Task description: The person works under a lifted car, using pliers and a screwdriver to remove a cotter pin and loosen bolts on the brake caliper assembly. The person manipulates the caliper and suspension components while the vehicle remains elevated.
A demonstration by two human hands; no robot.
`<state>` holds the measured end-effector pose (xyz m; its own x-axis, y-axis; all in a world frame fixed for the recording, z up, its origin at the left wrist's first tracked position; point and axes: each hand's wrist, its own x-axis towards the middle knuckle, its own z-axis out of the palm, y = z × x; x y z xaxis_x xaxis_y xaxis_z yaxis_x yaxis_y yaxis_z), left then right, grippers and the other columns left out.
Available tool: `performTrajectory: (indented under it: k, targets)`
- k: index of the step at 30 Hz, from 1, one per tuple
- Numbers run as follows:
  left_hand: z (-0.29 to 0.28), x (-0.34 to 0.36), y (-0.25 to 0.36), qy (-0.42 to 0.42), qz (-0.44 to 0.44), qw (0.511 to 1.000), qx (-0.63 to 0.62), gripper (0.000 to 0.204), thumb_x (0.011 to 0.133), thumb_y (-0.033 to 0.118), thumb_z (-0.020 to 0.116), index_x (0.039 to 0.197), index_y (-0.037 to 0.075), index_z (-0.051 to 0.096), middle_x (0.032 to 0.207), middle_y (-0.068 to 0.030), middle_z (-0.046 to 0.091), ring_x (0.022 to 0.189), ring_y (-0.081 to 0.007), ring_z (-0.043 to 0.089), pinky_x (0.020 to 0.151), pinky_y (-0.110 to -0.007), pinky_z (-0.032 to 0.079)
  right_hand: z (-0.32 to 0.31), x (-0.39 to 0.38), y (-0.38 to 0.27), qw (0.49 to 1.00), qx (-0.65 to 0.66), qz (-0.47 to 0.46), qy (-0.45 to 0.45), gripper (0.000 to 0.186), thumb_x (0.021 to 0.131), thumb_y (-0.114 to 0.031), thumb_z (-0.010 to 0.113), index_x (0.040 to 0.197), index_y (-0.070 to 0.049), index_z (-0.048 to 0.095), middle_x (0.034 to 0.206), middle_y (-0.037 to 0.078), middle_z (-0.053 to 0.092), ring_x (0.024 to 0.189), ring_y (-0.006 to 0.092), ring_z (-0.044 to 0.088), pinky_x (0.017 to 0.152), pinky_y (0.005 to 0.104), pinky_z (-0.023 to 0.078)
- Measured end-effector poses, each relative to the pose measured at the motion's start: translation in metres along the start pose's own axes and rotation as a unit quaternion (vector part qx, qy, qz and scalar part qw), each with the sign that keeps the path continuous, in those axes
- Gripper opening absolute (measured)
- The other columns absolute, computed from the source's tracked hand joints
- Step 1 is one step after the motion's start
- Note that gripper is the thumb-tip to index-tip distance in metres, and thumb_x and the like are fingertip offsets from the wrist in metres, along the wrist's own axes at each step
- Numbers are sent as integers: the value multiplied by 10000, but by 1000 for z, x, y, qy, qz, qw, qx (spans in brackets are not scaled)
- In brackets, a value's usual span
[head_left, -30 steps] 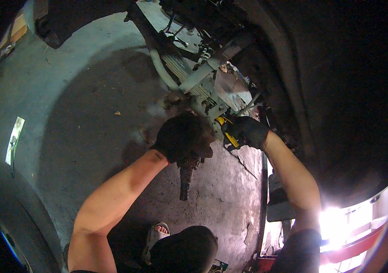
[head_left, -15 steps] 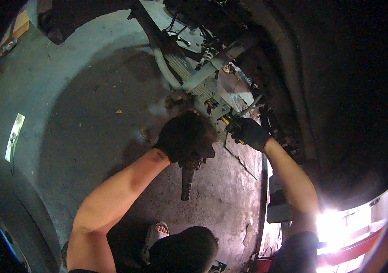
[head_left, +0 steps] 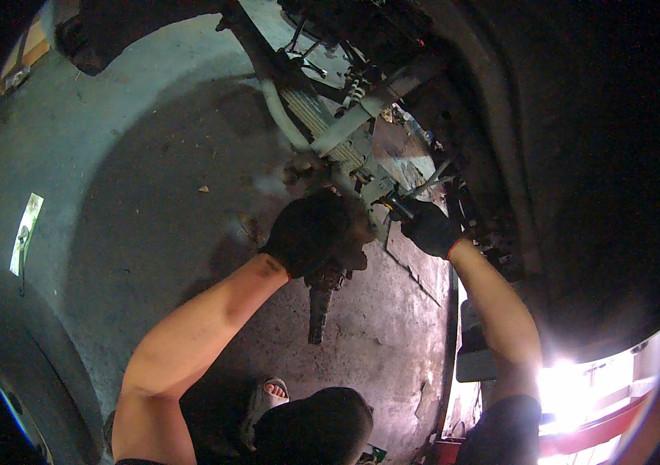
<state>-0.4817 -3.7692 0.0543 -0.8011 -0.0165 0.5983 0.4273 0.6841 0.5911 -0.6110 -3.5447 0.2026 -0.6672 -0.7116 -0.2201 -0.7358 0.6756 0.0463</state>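
My left hand (head_left: 307, 232), in a black glove, is closed on a dark, rusty axle spindle (head_left: 319, 306) whose ridged shaft points down toward me. The glove's back hides most of its fingers. Just to the right, my right hand (head_left: 431, 229), also gloved in black with a red cuff edge, is closed around a black-and-yellow tool handle (head_left: 398, 206). The tool's front end reaches toward a pale metal bracket (head_left: 376, 188) beside the spindle; whether they touch is too dark to tell.
A leaf spring (head_left: 311, 116) and a pale curved pipe (head_left: 276, 112) run away from me under the vehicle. Dark bodywork (head_left: 578, 155) hangs close over my right arm. Bright light (head_left: 578, 387) glares at lower right. My sandalled foot (head_left: 268, 391) rests on the concrete floor (head_left: 384, 356).
The tool in my right hand has turned slightly, showing less yellow, and that hand has shifted a little. My left hand keeps its place on the spindle.
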Motion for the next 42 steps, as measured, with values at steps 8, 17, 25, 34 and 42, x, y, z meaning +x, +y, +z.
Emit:
performTrajectory:
  k: [8, 17, 25, 34, 42]
  targets:
    - [9, -2, -4, 52, 18, 998, 6, 283, 905, 202, 590, 1093, 22, 701, 1157, -190, 694, 1084, -326, 674, 983, -421, 525, -3, -4, -6, 998, -64, 15, 14, 502, 801, -57, 546, 1299, -46, 612, 1231, 281, 629, 1130, 422, 615, 997, 454, 504]
    - [36, 6, -24, 80, 114, 990, 19, 307, 854, 353, 695, 1087, 154, 713, 1074, -105, 700, 974, -320, 681, 837, -432, 570, -11, -2, -10, 988, -149, -39, 32, 441, 828, -119, 614, 1266, -70, 629, 1200, 224, 634, 1123, 398, 611, 977, 452, 510]
    - [16, -2, -11, 47, 41, 998, 1, 305, 896, 193, 599, 1102, -12, 692, 1122, -218, 704, 1071, -332, 686, 943, -413, 547, -15, 1, 3, 990, -128, -63, 16, 467, 795, -71, 618, 1262, -57, 626, 1195, 224, 628, 1121, 402, 608, 984, 456, 503]
    - [20, 0, -15, 50, 42, 998, -11, 338, 890, 206, 602, 1133, -20, 668, 1092, -192, 701, 1015, -331, 691, 919, -405, 549, 30, 11, 49, 996, -73, -41, 38, 551, 752, 21, 582, 1300, -38, 601, 1115, 222, 665, 1030, 376, 656, 918, 413, 535]
    - [11, 1, -8, 37, 45, 998, 12, 300, 872, 181, 618, 1101, -6, 671, 1063, -192, 699, 998, -335, 688, 890, -418, 558, 6, 10, 31, 998, 48, -46, -13, 665, 808, 7, 618, 1456, -108, 525, 1250, 178, 673, 1037, 302, 670, 942, 377, 529]
